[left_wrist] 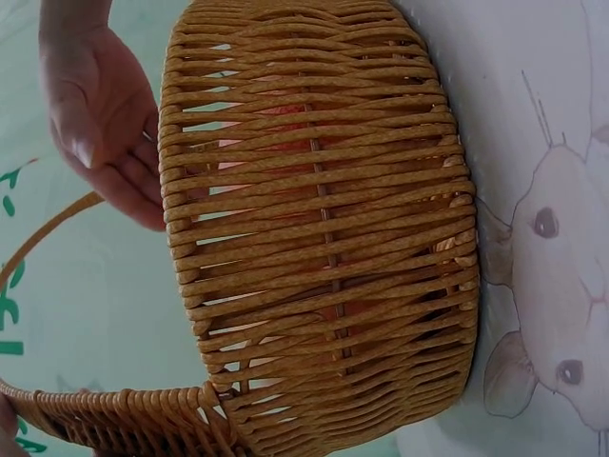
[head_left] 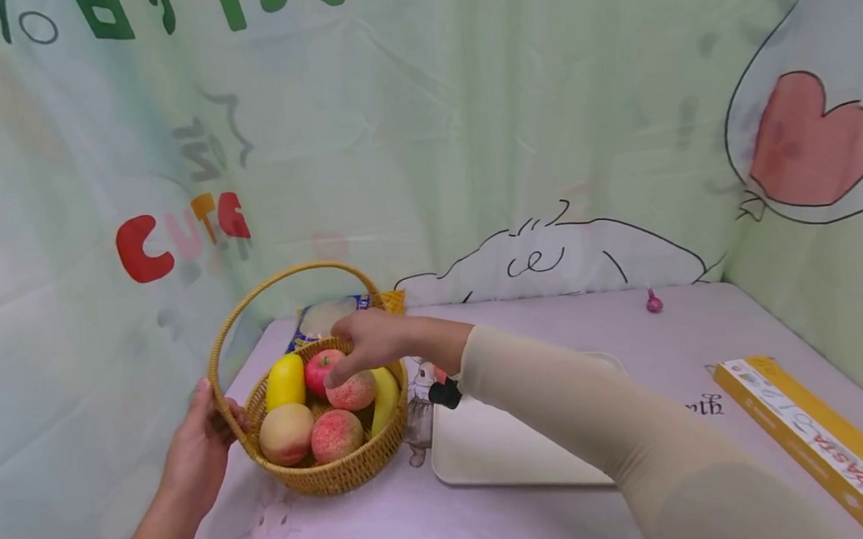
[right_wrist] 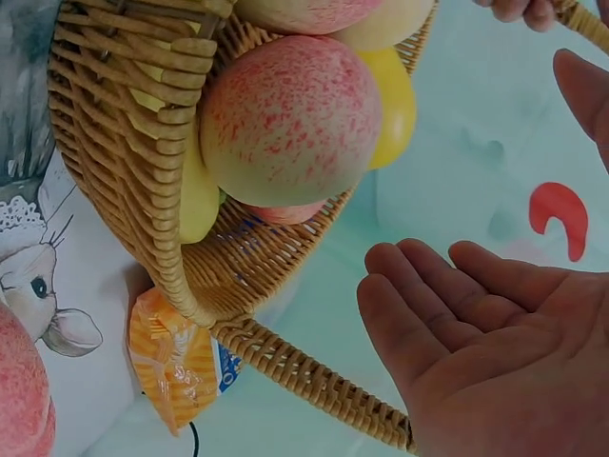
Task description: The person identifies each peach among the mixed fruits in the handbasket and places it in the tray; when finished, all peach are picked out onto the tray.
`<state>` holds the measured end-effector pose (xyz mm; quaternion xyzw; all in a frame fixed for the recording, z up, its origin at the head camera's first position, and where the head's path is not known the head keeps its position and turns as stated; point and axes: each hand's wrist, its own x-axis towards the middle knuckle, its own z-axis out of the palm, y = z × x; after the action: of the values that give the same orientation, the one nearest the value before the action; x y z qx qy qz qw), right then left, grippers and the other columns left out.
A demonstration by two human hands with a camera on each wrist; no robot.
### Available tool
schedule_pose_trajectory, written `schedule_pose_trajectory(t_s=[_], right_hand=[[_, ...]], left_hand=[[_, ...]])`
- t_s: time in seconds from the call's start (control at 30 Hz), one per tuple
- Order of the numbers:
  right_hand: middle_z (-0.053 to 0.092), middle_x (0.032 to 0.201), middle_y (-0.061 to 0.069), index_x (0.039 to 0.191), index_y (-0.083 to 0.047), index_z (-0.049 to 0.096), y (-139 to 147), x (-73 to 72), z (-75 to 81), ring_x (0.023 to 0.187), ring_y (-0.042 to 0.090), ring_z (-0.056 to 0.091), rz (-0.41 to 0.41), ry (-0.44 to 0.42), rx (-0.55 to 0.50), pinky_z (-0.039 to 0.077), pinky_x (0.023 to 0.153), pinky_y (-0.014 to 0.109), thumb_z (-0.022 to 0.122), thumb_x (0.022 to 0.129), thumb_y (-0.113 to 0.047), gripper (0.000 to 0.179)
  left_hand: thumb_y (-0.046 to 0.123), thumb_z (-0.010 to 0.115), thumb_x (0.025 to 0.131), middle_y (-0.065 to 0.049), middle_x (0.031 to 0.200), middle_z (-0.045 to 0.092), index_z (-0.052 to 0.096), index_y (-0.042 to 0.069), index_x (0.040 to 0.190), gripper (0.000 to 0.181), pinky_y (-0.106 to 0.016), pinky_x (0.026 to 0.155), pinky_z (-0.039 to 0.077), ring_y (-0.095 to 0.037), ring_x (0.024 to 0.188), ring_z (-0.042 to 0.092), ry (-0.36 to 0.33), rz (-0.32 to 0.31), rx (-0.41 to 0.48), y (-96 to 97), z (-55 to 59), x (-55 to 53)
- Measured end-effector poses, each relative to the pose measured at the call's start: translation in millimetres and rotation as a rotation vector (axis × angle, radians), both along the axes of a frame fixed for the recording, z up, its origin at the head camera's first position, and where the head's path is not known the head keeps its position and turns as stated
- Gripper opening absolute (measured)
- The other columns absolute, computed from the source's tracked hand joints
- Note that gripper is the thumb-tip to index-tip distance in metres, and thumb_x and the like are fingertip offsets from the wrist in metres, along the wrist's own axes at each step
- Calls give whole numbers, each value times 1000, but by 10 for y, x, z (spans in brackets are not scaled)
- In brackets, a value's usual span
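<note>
A wicker basket [head_left: 333, 477] with a tall arched handle [head_left: 282, 276] stands at the left of the table. My left hand [head_left: 200, 453] grips the handle's base on its left side. Inside lie a yellow mango-like fruit [head_left: 285, 382], a red apple [head_left: 320, 369], a banana [head_left: 384, 398] and several peaches [head_left: 336, 435]. Over the basket's far side reaches my right hand [head_left: 376, 340], its fingers extended and the palm bare in the right wrist view. One speckled peach [right_wrist: 290, 119] sits close by that hand. The basket's woven side [left_wrist: 324, 219] fills most of the left wrist view.
Beside the basket is a white tray [head_left: 519, 443], partly under my right sleeve. Another pink speckled fruit [right_wrist: 19, 390] shows at the right wrist view's edge. A blue-and-yellow packet [head_left: 322, 319] lies behind the basket, a pasta box [head_left: 827, 442] at right, a small purple item [head_left: 654, 301] far back.
</note>
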<state>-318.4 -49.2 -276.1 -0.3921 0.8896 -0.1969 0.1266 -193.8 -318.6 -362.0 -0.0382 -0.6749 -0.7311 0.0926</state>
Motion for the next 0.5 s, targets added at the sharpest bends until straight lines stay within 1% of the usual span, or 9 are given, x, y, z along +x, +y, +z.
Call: schedule_pose_trajectory(t_s=[0.1,0.17,0.23,0.33,0.43,0.47,0.5], right_hand=[[67,117,7,135,-5,61,-44,-45,-25,105,19,58,27,7,28,49,89,29,77,89,-52,68],[63,99,6,122,-5,65,-69,-67,-51,92,19,56,40,-5,52,45,79,29,77,90,-50,58],[60,95,3,119,-5,66,-97,-85,-83,89,18,55,32,-22,76,46,78,29,78,89,-50,56],[68,111,6,129,-2,65,-152,-101,-131,100,18,60,11,-32,110,51,89,29,79,88,-50,65],[64,137,9,142,-3,59,-223,-111,-184,118,20,60,-19,-35,130,50,104,32,81,86,-50,76],[62,141,10,144,-4,58,-245,-113,-204,121,21,59,-27,-33,138,50,106,33,81,86,-50,77],[61,141,11,143,-4,58,-266,-118,-224,123,22,59,-32,-27,149,49,107,34,81,86,-50,77]], left_hand=[[50,30,112,5,83,59,57,18,94,45,-27,88,43,-16,84,56,-2,2,1,8,9,-12],[49,30,112,5,83,59,57,18,94,45,-27,87,43,-16,84,56,-7,3,2,17,15,-17],[50,30,112,5,83,59,57,18,94,46,-26,87,43,-15,84,56,-12,6,-1,27,21,-19],[50,30,112,5,84,59,58,17,93,47,-26,87,43,-15,84,56,-16,11,-9,33,27,-19],[52,30,112,5,84,59,57,16,94,48,-26,88,44,-16,85,56,-22,19,-20,26,28,-6],[52,30,112,5,85,59,57,17,94,48,-26,88,44,-16,85,56,-26,18,-21,22,26,2],[52,29,112,5,85,59,57,17,95,48,-26,88,44,-16,85,56,-31,19,-22,16,22,10]])
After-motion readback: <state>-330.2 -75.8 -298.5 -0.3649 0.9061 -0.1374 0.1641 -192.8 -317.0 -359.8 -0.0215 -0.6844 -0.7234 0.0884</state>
